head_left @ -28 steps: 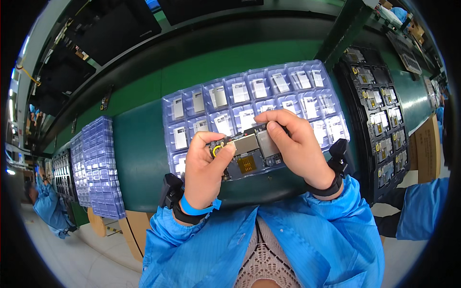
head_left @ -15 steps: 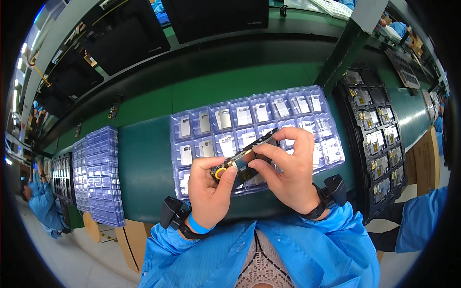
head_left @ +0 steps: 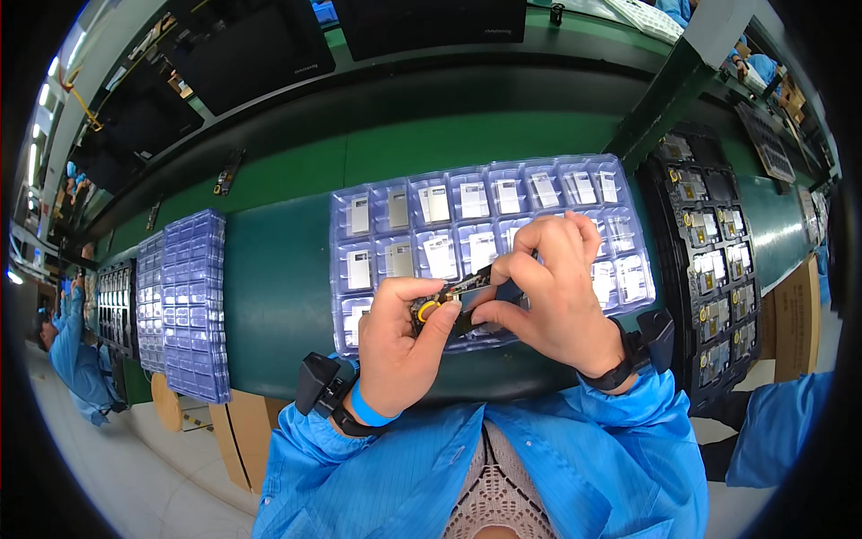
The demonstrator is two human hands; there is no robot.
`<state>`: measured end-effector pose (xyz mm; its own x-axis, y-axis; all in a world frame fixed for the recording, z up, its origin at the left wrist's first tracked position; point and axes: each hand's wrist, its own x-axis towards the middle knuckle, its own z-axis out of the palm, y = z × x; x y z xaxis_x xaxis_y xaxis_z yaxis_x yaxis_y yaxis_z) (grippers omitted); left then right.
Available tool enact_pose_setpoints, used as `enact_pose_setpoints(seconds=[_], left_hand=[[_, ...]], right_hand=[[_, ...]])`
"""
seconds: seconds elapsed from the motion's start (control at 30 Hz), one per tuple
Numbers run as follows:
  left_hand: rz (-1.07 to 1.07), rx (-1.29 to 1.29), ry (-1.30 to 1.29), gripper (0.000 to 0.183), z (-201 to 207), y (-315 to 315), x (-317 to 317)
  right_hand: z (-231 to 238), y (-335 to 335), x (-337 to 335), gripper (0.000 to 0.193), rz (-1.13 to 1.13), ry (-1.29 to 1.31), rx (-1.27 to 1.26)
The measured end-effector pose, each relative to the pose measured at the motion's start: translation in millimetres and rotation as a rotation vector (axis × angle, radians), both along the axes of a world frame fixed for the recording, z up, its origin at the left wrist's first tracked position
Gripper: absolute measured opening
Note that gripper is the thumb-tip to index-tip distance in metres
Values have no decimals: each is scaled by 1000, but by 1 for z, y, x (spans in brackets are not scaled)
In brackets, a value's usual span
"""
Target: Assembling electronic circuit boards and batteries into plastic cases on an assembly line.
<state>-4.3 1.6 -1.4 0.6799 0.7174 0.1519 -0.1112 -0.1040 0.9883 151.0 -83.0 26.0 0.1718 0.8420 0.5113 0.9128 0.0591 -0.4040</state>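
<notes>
A small dark circuit board [head_left: 478, 286] with a yellow ring at its left end is held between my hands. My left hand [head_left: 402, 334] is closed on that ringed end, with thumb and forefinger pinching it. At the other end, the bent fingers and thumb of my right hand [head_left: 561, 296] grip the board, and they hide much of it. Both hands are above the near part of a clear plastic tray [head_left: 336, 301]. In its compartments lie several flat silver pieces [head_left: 359, 216], some with a dark patch at the top.
Stacked clear trays [head_left: 195, 310] stand on the left of the green bench [head_left: 274, 278]. A black tray [head_left: 675, 269] holding several boards is on the right, beside a green post [head_left: 660, 103]. Dark panels [head_left: 431, 31] hang behind. Another person's blue sleeve [head_left: 781, 431] shows at lower right.
My right hand has shifted along the board, with its fingers bent further over it, so less of the board shows. The whole view has shifted slightly.
</notes>
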Motion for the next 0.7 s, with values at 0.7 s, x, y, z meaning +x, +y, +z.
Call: enact_pose_setpoints(seconds=[0.7], left_hand=[[-28, -148, -74, 23, 4, 3, 6]], right_hand=[[-9, 2, -11, 12, -140, 449, 41]])
